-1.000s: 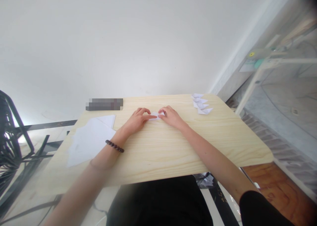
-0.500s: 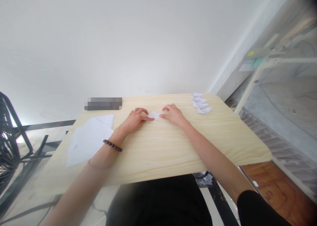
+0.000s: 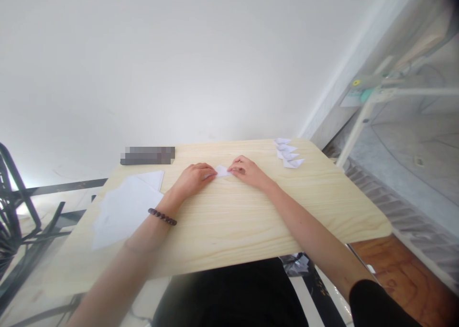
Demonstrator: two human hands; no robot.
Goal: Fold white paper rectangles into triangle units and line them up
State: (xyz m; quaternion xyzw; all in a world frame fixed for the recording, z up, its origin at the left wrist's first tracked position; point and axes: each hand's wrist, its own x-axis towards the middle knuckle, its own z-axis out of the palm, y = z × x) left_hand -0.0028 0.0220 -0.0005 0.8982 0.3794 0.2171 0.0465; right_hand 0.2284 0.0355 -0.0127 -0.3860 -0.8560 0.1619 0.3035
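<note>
A small piece of folded white paper lies between my hands near the middle of the table. My left hand pinches its left end, thumb and fingers pressed together. At its right end, the thumb and fingertips of my right hand close on the paper. Part of the paper is hidden under the fingers. Off to the right stand several folded white paper shapes with pointed tips, set in a row. Left of my left forearm, loose white paper sheets lie spread and overlapping.
The light wooden table reaches up to a white wall. At its back left corner is a dark, blurred-out oblong object. A black chair stands at the left, and a white metal frame at the right.
The fingers of both hands have closed onto the ends of the folded paper; the right fingers were raised and apart before. The whole view has shifted slightly.
</note>
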